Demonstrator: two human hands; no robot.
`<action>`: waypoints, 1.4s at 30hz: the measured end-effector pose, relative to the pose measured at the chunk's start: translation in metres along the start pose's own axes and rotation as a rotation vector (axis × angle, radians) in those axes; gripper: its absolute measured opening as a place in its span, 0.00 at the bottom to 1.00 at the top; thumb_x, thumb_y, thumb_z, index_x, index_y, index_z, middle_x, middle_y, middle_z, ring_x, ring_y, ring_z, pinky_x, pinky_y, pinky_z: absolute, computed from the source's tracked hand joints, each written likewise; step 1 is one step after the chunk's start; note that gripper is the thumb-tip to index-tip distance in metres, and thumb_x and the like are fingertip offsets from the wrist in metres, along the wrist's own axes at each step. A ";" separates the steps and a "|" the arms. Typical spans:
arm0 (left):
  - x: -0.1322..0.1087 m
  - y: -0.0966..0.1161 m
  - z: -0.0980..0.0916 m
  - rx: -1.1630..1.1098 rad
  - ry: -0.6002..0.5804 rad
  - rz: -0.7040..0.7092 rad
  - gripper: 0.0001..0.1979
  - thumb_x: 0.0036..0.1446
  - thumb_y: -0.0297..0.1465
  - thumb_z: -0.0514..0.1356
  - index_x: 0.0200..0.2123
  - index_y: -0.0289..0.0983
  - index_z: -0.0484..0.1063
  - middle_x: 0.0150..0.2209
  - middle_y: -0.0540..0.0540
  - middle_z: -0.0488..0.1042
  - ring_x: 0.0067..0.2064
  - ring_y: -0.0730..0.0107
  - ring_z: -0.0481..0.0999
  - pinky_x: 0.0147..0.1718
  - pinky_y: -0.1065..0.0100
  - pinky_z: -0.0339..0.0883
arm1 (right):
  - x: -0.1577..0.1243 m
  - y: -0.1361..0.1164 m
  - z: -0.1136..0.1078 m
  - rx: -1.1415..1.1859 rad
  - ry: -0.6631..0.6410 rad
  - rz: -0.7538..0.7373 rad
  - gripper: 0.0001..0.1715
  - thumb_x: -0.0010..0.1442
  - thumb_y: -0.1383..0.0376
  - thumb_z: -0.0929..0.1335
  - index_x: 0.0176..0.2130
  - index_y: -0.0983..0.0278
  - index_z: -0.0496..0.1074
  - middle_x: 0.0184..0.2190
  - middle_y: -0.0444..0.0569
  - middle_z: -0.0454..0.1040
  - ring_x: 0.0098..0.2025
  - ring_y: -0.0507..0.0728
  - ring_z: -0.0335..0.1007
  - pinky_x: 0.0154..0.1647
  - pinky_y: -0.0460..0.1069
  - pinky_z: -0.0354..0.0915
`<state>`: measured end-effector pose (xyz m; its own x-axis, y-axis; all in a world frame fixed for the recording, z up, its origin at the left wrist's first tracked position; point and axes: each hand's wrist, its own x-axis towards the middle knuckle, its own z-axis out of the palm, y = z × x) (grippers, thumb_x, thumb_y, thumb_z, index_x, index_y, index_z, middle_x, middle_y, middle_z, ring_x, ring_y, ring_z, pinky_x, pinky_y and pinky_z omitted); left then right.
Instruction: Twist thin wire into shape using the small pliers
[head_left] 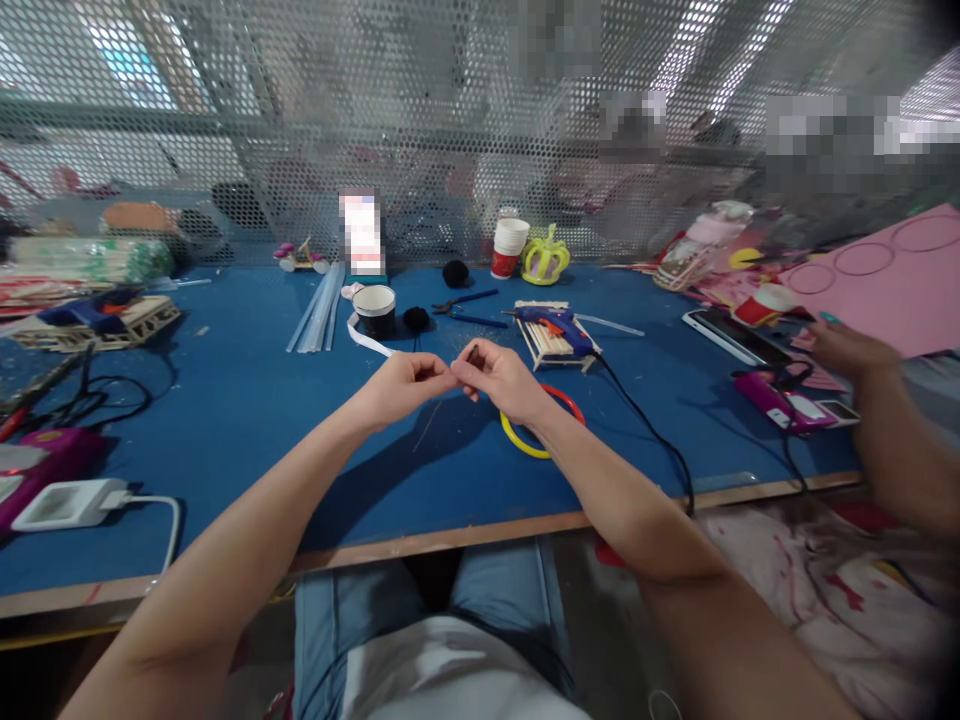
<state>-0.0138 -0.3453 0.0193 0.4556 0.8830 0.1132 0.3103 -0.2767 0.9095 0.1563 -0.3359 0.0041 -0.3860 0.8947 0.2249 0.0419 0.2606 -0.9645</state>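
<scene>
Above the blue table, my left hand [411, 387] and my right hand [499, 378] meet fingertip to fingertip, both in a pinch. A thin wire-like strand [426, 428] trails down just below the fingertips. Something small and dark [472, 353] shows between the right thumb and finger; its kind is too small to tell. Under my right wrist lies a ring, yellow [517, 440] and red. Beyond the hands are pliers [472, 308] with blue handles, a black pompom [416, 319] and a roll of white ribbon [374, 308].
A blue glue gun [559, 328] rests on a wooden stick stand [559, 357], its cord crossing the front edge. Clear glue sticks [319, 312], paper cups [510, 245] and a phone [362, 235] stand farther back. At right, another person's hand [844, 345] is near a phone [739, 338].
</scene>
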 end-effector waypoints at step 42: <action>0.002 -0.002 0.001 0.161 -0.064 0.136 0.08 0.54 0.31 0.52 0.28 0.33 0.67 0.23 0.52 0.63 0.25 0.78 0.58 0.25 0.74 0.53 | -0.001 0.002 0.006 -0.107 0.204 0.056 0.22 0.50 0.49 0.67 0.22 0.64 0.61 0.13 0.38 0.60 0.16 0.46 0.53 0.18 0.44 0.52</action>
<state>-0.0127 -0.3434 0.0169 0.5531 0.8088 0.1999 0.3694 -0.4532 0.8113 0.1511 -0.3381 0.0017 -0.1866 0.9607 0.2056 0.1591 0.2360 -0.9586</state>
